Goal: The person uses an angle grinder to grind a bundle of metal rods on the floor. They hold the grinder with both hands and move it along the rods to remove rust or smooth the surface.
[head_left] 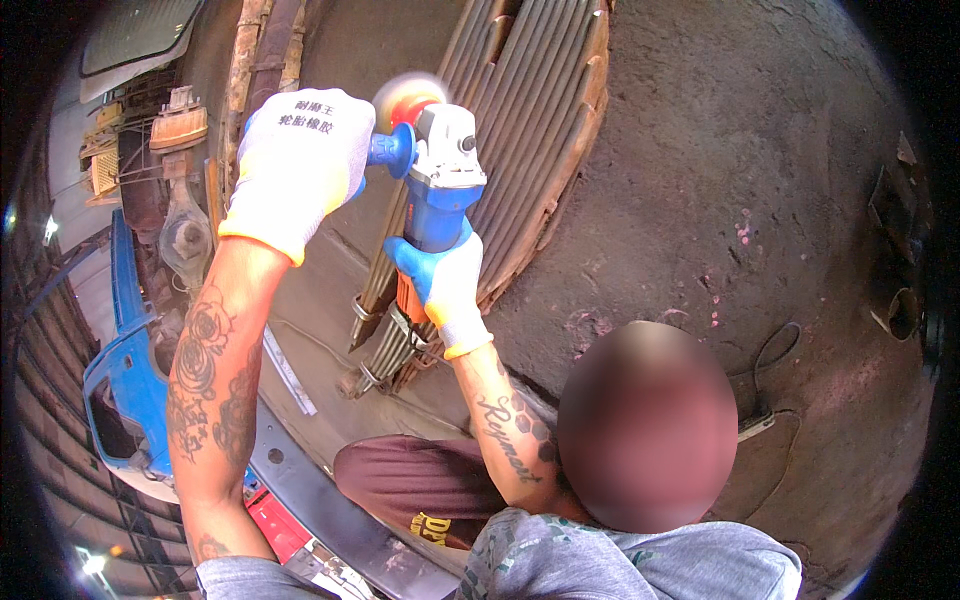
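An angle grinder with a blue body and silver gear head is held in both my hands. My left hand, in a white glove, wraps round its blue side handle. My right hand, in a white and blue glove, closes round the body behind the head. The orange-red disc has a smeared, pale rim, as if spinning. It overlaps the left edge of a stacked leaf spring with clamps at its near end; whether they touch I cannot tell.
To the left are a blue vehicle body part and a rusty axle. A dark curved metal panel lies near my maroon-trousered leg. A thin cable loops on the dark floor at right. A blurred oval hides part of the picture.
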Action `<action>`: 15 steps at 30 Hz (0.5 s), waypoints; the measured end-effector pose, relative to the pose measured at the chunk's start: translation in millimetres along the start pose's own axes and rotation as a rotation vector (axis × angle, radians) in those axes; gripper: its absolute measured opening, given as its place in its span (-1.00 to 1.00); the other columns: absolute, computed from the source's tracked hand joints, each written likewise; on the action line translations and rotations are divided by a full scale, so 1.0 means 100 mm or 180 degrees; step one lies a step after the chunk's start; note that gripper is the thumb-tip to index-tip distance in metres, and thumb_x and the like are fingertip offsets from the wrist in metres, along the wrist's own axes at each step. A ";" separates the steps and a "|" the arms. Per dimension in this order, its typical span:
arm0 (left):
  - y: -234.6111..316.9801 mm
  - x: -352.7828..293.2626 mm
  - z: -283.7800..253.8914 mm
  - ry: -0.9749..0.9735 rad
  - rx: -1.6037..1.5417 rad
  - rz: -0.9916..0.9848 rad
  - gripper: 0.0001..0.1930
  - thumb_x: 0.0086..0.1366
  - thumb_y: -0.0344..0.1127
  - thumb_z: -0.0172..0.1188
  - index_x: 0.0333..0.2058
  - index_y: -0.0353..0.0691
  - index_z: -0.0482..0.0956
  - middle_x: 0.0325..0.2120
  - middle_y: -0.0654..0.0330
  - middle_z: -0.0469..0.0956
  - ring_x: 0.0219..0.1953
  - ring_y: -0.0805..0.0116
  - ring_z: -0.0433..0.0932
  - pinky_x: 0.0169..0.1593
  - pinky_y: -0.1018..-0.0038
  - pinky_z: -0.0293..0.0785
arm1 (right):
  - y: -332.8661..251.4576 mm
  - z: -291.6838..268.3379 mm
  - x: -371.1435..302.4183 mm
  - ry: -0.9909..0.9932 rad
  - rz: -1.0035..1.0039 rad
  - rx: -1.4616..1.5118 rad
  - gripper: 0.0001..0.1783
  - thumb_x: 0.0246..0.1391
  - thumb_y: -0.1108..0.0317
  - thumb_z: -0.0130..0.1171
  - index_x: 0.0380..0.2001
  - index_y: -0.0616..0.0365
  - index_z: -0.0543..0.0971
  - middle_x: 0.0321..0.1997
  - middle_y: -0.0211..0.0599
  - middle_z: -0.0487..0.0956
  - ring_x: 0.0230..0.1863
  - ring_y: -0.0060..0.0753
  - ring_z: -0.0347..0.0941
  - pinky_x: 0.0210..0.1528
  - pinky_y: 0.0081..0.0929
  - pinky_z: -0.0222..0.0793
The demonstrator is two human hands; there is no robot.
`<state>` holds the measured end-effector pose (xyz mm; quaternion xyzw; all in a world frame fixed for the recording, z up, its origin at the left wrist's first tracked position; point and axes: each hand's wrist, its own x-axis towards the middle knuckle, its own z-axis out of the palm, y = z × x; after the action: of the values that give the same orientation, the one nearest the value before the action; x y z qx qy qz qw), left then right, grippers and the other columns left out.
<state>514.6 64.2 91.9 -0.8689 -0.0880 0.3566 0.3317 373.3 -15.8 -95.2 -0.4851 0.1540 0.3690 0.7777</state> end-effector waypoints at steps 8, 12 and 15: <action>-0.03 0.06 -0.07 0.0366 -0.0099 0.0144 -0.83 0.30 -0.30 0.30 -0.23 -0.13 0.83 -0.24 -0.06 0.78 -0.13 -0.05 0.79 -0.04 0.11 0.71 | -0.20 -0.05 0.10 -0.0022 0.0057 0.0112 -0.50 -0.22 0.33 0.60 -0.16 0.24 0.66 -0.28 -0.31 0.74 -0.28 -0.40 0.64 -0.12 -0.30 0.58; -0.08 0.03 -0.04 0.0608 -0.0186 0.0109 -0.82 0.27 -0.34 0.29 -0.23 -0.18 0.83 -0.28 -0.07 0.78 -0.15 -0.04 0.80 -0.06 0.12 0.72 | -0.26 0.01 0.05 -0.0171 -0.0112 0.0440 -0.52 -0.18 0.40 0.57 -0.13 0.26 0.64 -0.22 -0.31 0.71 -0.27 -0.41 0.61 -0.13 -0.33 0.57; -0.10 -0.09 -0.10 0.0424 0.0008 -0.0015 -0.80 0.26 -0.34 0.30 -0.21 -0.19 0.84 -0.29 -0.06 0.79 -0.20 -0.05 0.81 -0.11 0.14 0.74 | -0.24 0.11 -0.02 -0.0243 0.0222 0.0286 -0.53 -0.19 0.42 0.57 -0.15 0.27 0.63 -0.26 -0.33 0.69 -0.30 -0.39 0.59 -0.16 -0.33 0.57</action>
<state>515.7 63.9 108.3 -0.8902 -0.0673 0.2973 0.3386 387.6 -13.0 -73.4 -0.4297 0.1575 0.4068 0.7906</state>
